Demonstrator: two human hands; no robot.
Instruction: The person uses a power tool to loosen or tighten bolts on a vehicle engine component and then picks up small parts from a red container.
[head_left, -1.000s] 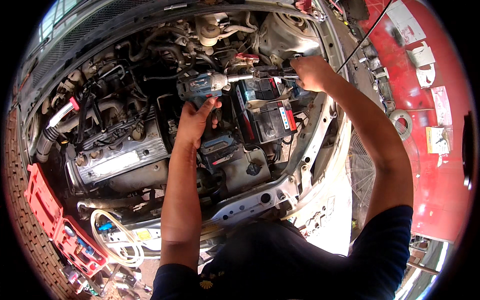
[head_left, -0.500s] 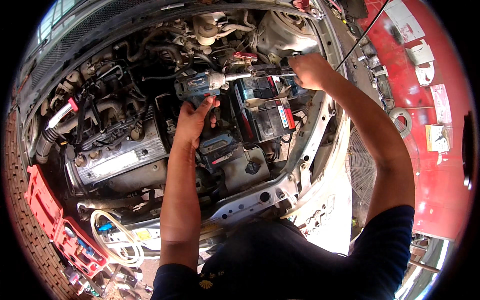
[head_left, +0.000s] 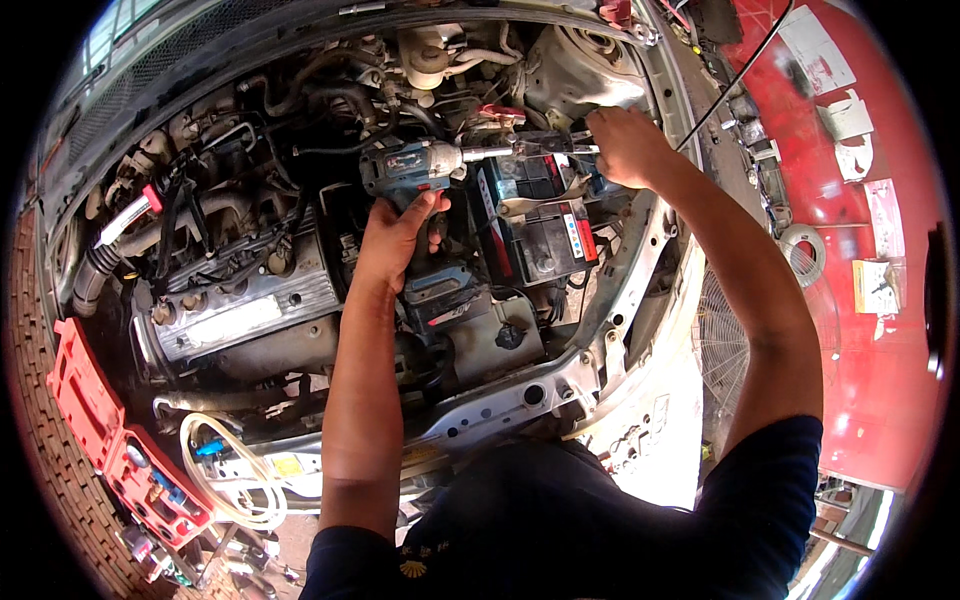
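Gripping the blue wrench by its handle, the left hand wraps its fingers around, thumb beside a small red part under the body. The wrench is over the engine bay, between the engine and the battery, with its silver shaft pointing right, past the battery's upper edge. In line with it, a dark and silver piece reaches toward the right hand, whose fingers are curled at its far end; whether they grip it I cannot tell, since the fingertips are hidden. These 2 hands stand apart, with that line of metal between them. Near the wrench's base is a pale tank with 1 black cap. At lower left, a red case lies open beside a coiled pale hose. To the right, a wire fan guard shows behind the right forearm, near a red panel bearing papers.
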